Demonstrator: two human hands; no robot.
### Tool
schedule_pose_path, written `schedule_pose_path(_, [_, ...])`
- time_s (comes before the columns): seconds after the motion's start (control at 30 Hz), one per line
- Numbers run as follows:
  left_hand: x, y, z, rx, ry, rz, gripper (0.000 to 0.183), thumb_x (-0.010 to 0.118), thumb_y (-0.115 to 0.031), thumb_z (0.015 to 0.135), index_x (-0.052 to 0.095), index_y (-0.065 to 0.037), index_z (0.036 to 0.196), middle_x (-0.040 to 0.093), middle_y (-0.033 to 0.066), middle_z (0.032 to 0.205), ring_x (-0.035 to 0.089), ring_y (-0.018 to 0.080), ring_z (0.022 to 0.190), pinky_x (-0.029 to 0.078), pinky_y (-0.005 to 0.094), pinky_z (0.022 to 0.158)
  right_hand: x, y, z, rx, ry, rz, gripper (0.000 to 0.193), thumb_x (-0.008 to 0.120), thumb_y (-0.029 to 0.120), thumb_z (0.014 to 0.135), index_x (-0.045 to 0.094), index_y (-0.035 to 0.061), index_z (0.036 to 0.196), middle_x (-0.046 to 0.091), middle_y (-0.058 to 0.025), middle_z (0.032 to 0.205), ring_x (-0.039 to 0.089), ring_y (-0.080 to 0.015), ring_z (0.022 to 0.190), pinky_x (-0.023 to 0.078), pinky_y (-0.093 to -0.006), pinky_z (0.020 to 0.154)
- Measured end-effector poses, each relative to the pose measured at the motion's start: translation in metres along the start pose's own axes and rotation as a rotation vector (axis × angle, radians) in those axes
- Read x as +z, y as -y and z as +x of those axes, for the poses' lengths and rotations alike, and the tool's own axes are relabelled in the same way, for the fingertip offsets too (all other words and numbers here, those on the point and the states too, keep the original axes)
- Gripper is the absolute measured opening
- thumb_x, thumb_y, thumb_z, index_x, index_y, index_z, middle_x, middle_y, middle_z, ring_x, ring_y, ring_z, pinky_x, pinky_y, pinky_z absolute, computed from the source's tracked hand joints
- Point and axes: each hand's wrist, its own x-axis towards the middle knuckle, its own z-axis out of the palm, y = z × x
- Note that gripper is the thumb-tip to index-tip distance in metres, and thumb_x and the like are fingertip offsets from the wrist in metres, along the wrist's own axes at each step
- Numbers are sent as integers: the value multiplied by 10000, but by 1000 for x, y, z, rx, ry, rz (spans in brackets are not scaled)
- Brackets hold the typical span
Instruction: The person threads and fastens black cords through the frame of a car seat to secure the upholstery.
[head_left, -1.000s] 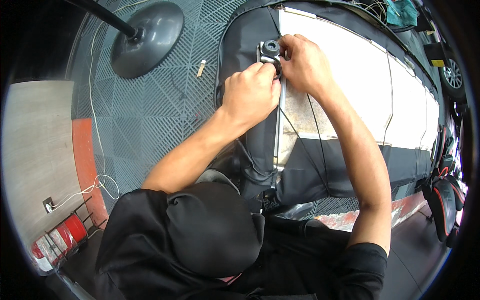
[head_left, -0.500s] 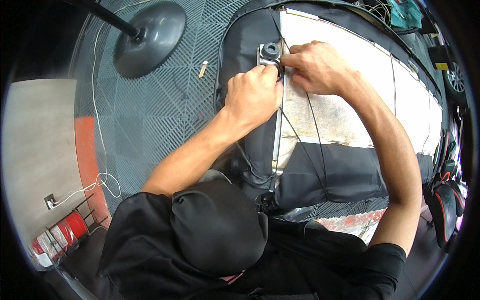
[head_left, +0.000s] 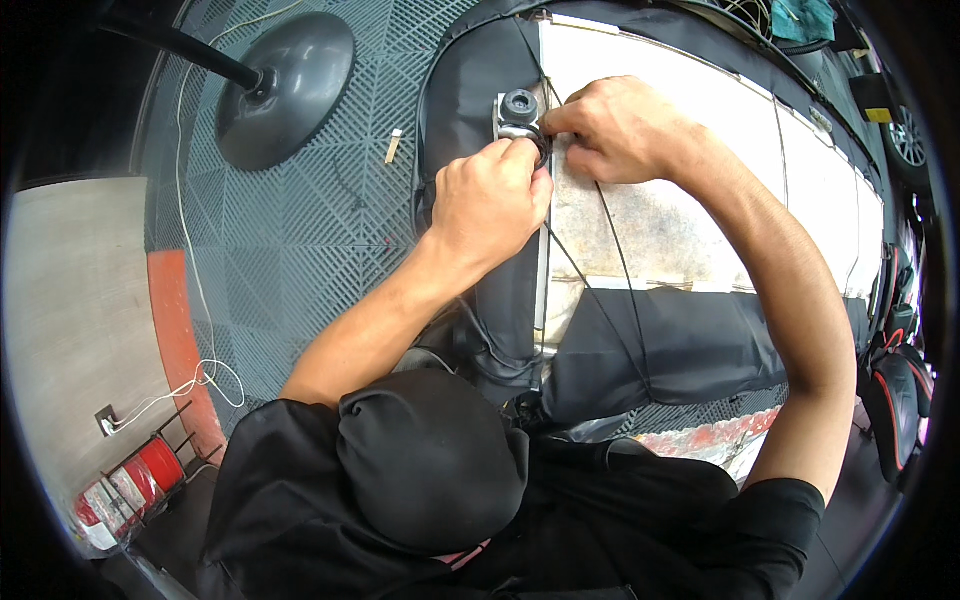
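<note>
Cushion [head_left: 465,75]: fitting [head_left: 518,106] (mostly) beyond left grip [head_left: 488,195]

Cover [head_left: 455,105] looks like smooth black synthetic leather, faint sheen; pale panel [head_left: 680,225] is matt and rough. Knob [head_left: 519,103] looks plastic, its fitting [head_left: 500,122] silvery metal. Floor tiles [head_left: 300,260] look like ribbed plastic; stand base [head_left: 300,85] is smooth, glossy.

Black cover [head_left: 700,340]; white panel [head_left: 690,230], stained tan; black-and-silver fitting [head_left: 519,105]; grey floor [head_left: 290,250], ridged diamond pattern; red spool [head_left: 156,464].

The grey textured floor [head_left: 295,290] carries a round black base [head_left: 310,75].
</note>
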Motion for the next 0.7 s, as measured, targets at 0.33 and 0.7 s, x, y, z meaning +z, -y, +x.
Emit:
schedule_pose_path(0.33, [-2,-3,1,-7,25,14,123,701,-136,827,668,-18,841,677,137,731,668,328,608,532,415,567,1,-4,-8,48,-82,201,400,604,74,685,738,72,1062,713,-172,794,696,-336,762,544,-462,742])
schedule_pose_path(0.7, [-3,-2,1,-2,19,14,122,700,-136,828,671,-20,851,678,134,722,669,326,600,534,421,564,18,6,-12,218,-273,209,237,664,125,812,717,40,1026,682,-149,837,679,-321,796,547,-438,753])
